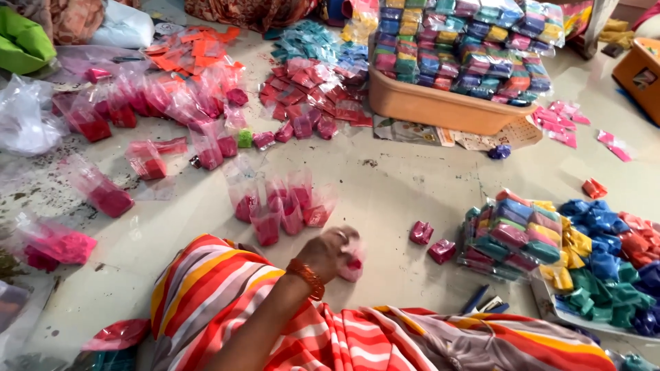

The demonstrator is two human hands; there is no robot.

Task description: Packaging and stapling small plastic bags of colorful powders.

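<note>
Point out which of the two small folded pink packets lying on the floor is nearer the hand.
The left one of the two folded packets. It lies closer to the hand holding a pink packet; the other sits farther right, beside the bundled multicoloured stack.

- a tan plastic tub [440, 106] heaped with multicoloured packets
- orange packets [196, 51] scattered at the far left
- a green cloth [24, 41]
- two small folded pink packets [432, 242] on the floor
</note>
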